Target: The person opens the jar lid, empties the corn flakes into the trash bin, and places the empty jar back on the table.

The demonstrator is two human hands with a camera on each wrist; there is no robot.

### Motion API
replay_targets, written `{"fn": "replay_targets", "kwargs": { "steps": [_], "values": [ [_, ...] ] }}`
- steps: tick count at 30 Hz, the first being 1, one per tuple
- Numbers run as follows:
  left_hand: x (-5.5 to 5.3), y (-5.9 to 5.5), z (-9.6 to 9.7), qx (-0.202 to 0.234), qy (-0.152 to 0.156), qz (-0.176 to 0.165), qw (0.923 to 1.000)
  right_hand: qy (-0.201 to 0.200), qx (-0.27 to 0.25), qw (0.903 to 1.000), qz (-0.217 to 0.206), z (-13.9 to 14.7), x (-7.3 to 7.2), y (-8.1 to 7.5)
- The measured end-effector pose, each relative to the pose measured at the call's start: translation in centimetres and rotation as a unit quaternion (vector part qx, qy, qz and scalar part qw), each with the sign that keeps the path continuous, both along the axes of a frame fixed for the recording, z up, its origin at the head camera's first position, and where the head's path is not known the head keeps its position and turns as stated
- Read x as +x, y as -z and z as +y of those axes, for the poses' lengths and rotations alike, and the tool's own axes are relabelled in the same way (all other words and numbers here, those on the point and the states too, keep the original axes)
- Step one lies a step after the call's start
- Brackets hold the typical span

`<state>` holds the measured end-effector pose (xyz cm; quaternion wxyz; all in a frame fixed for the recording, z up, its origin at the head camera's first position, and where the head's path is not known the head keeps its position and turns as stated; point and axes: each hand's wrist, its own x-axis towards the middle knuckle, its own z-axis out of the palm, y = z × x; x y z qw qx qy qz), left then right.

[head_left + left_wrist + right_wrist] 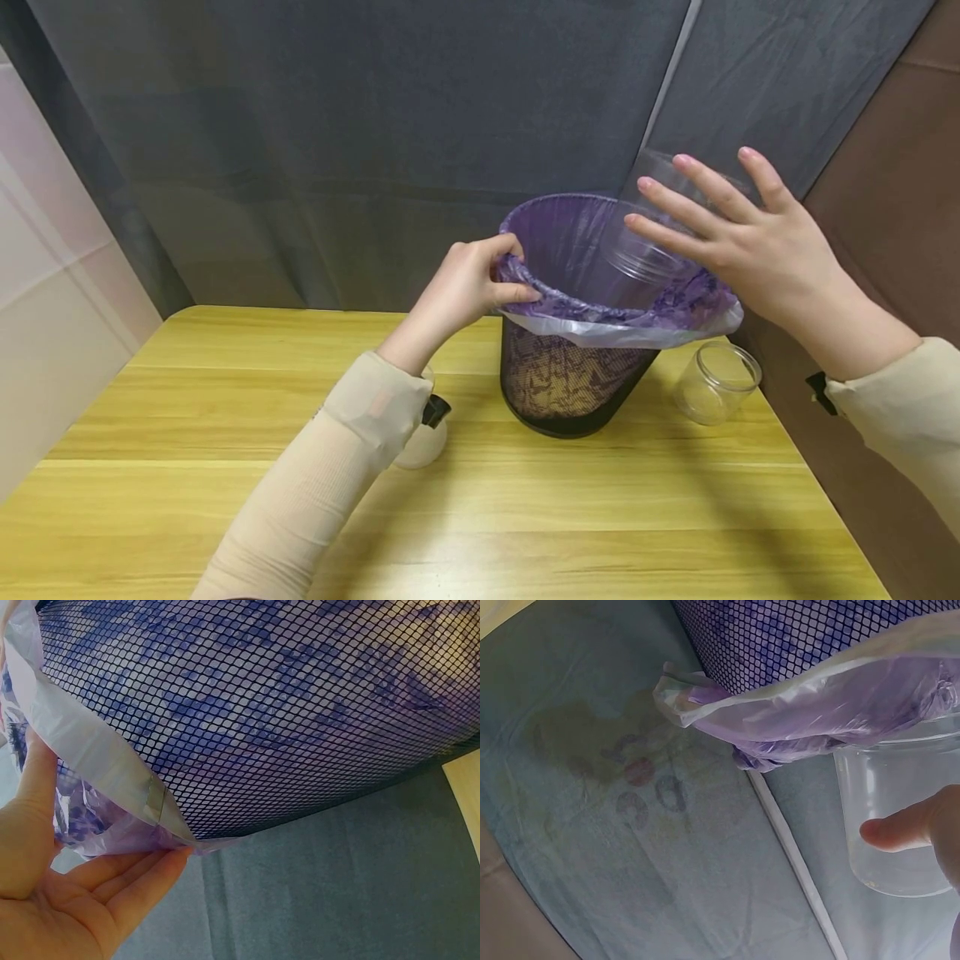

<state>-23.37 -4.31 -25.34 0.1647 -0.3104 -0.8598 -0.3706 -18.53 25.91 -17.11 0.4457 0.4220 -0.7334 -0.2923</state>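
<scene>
My left hand point(480, 275) grips the near left rim of a black mesh trash bin point(262, 712), thumb and fingers on its purple bag point(570, 308). The bin leans to the right on the table. On the right, my right hand point(772, 233) has its fingers spread and straight beside a clear plastic jar point(645, 250). That jar is upside down, its threaded mouth within the bin's opening and its base up. In the right wrist view, one fingertip point(885, 834) overlaps the jar's side.
A second clear jar point(716, 387) stands on the wooden table point(525, 517) right of the bin, near the table edge. Another clear container point(423, 446) is partly hidden behind the left sleeve. A grey curtain point(375, 150) hangs behind; a brown panel point(892, 208) is on the right.
</scene>
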Motion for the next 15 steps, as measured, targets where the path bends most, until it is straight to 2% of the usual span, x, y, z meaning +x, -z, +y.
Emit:
{"fn": "replay_targets", "kwargs": {
  "steps": [4,15],
  "values": [
    [0.07,-0.02,0.0,0.001,0.0,-0.001,1.0,0.011,0.022,0.9997,0.003,-0.04,0.02,-0.04],
    [0.08,0.01,0.01,-0.001,0.0,-0.001,1.0,0.01,0.04,0.9991,0.007,-0.29,-0.01,-0.29]
  ]
}}
